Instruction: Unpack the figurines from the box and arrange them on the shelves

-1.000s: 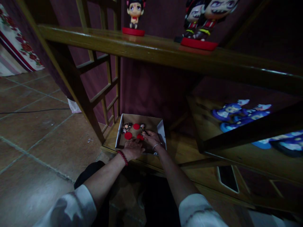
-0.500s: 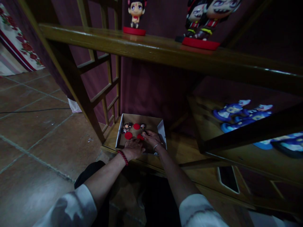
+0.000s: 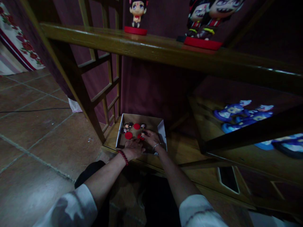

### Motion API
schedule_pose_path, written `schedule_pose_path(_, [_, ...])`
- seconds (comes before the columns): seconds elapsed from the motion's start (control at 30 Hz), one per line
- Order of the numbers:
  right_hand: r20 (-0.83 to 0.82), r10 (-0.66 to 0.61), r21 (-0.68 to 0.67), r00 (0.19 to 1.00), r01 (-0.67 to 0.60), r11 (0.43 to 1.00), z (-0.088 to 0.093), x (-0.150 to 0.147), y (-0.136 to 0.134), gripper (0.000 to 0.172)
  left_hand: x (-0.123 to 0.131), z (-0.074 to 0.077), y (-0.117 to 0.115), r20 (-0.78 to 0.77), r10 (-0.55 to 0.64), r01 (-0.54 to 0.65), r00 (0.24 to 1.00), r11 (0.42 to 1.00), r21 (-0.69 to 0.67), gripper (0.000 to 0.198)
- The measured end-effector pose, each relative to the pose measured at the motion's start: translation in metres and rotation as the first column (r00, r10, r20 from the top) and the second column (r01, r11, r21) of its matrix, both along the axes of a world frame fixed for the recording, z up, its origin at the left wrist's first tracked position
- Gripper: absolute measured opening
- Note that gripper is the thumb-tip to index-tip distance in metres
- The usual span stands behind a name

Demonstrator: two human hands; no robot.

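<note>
A shallow box (image 3: 162,130) with pale walls stands on the low wooden shelf, holding several small figurines and red discs. My right hand (image 3: 151,137) reaches in from the right, its fingers closed on a small dark-haired figurine (image 3: 143,135) at a red base. My left hand (image 3: 133,149) is over the near side of the box, its fingertips by that red base; whether it grips anything is hidden. Two red discs (image 3: 136,126) (image 3: 128,135) lie flat left of my right hand. Dark figurines (image 3: 127,126) lie at the box's left, and another small figurine (image 3: 143,125) lies behind my right hand.
An upper wooden shelf (image 3: 151,50) crosses above the box, bearing large figurines (image 3: 136,15) on red bases. Blue figurines (image 3: 230,111) lie on the right compartment. A phone-like dark object (image 3: 228,179) lies at lower right. Lattice bars (image 3: 105,93) stand at the left.
The figurine at my right fingertips has tilted or turned, and its head and red base now show more clearly. My left hand has hardly moved.
</note>
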State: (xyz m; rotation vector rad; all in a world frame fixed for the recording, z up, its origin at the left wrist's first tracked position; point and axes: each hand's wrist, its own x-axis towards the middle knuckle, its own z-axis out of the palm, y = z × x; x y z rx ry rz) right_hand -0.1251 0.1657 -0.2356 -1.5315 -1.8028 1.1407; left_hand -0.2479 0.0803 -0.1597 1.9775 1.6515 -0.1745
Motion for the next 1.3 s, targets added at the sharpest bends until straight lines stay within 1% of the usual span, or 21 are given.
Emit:
schedule_pose_path(0.1, [0.044,-0.007,0.003,0.999,0.007,1.0,0.0085,-0.0016,-0.0023,0.032,-0.0003,-0.0005,-0.0003,0.007,-0.003,0.003,1.0,1.0,0.018,0.039])
schedule_pose_path(0.17, [0.051,0.001,0.007,0.999,-0.001,1.0,0.0106,-0.0022,-0.0033,0.032,-0.0003,-0.002,-0.0003,0.011,-0.01,0.009,1.0,0.999,0.035,0.039])
schedule_pose_path(0.33, [0.062,0.021,0.008,0.998,-0.022,1.0,0.0062,-0.0007,-0.0035,0.034,0.0005,-0.0058,0.0006,0.012,-0.01,0.01,1.0,0.999,0.033,0.039])
schedule_pose_path(0.57, [0.131,0.042,0.046,0.991,-0.049,0.998,0.0012,0.0011,-0.0026,0.034,0.0009,-0.0039,0.0,0.009,-0.011,0.01,1.0,0.999,0.034,0.037])
schedule_pose_path(0.73, [0.152,0.05,0.079,0.987,-0.063,0.995,0.0012,-0.0005,-0.0035,0.033,-0.0001,-0.0037,-0.0004,0.012,-0.016,0.016,1.0,0.999,0.045,0.039])
schedule_pose_path(0.9, [0.208,0.07,0.139,0.976,-0.101,0.985,0.0046,-0.0036,-0.005,0.03,0.0,0.0005,0.0005,0.013,-0.013,0.013,1.0,1.0,0.014,0.04])
schedule_pose_path(1.1, [0.221,0.087,0.205,0.971,-0.133,0.97,0.0078,-0.0047,-0.0073,0.028,0.0006,0.0,0.0007,0.024,-0.008,0.007,1.0,1.0,0.028,0.039])
schedule_pose_path(1.3, [0.189,0.093,0.211,0.978,-0.133,0.968,0.0022,-0.0037,-0.0065,0.029,0.0009,-0.0034,0.0014,0.026,-0.002,0.001,1.0,1.0,0.023,0.039])
